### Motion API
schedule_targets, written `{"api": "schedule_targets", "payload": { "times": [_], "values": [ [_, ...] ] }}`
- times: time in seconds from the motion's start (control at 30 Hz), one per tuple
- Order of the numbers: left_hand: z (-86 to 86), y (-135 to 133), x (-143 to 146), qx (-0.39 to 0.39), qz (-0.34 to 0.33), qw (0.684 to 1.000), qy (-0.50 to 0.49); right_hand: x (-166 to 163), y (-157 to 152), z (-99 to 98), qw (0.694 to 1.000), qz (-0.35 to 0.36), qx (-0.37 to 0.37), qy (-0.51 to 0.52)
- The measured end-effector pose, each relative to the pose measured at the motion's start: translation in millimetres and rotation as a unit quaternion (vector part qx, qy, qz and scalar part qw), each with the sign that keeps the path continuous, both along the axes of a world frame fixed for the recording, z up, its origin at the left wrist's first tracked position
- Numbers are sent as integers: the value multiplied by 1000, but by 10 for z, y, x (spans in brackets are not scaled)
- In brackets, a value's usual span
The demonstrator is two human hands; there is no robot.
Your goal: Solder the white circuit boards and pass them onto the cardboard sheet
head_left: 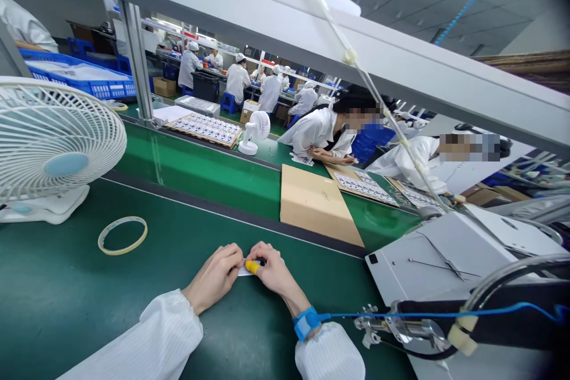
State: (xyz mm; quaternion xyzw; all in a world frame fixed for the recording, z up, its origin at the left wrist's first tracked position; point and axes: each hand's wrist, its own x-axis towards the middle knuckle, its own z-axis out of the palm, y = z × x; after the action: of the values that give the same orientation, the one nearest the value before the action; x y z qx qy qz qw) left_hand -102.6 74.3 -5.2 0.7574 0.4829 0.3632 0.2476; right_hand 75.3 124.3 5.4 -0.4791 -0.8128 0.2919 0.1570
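Observation:
On the green work surface my left hand (218,273) and my right hand (272,270) meet over a small flat white piece (244,271). Both hands have their fingers closed on it, and most of it is hidden beneath them. A yellow cover (252,266) wraps one finger or the thumb of my right hand. Around my right wrist sits a blue strap (307,323) with a blue cord running off to the right. To the left of my hands lies a thin ring of pale yellow tape (123,236).
A white fan (66,148) stands at the left. Beyond the dark edge, a cardboard sheet (318,205) overlaps the green strip. A grey machine (418,261) with metal fittings (401,326) occupies the right. Co-workers in white sit across; sheets of printed pieces (205,129) lie there.

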Motion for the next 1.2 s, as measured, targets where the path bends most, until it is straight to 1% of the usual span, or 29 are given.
{"api": "schedule_targets", "payload": {
  "times": [0.13,0.33,0.47,0.67,0.9,1.03,1.2],
  "values": [
    [7,1,20,-5,-18,1000,-5,-4,-20,-27,1000,-15,19,-17],
    [-14,73,11,-50,0,998,-30,-10,-53,-14,999,-15,30,-26],
    [-26,87,7,-69,1,997,-38,-8,-53,-8,999,-15,32,-30],
    [-42,95,26,-72,-2,996,-46,-8,-61,0,999,-13,34,-37],
    [-51,86,22,-72,0,996,-49,-16,-72,66,998,1,22,-59],
    [-66,108,33,-83,18,995,-46,-29,-66,89,997,-1,15,-70],
    [-86,173,61,-119,63,990,-38,-47,-53,83,997,-10,3,-82]
  ]
}}
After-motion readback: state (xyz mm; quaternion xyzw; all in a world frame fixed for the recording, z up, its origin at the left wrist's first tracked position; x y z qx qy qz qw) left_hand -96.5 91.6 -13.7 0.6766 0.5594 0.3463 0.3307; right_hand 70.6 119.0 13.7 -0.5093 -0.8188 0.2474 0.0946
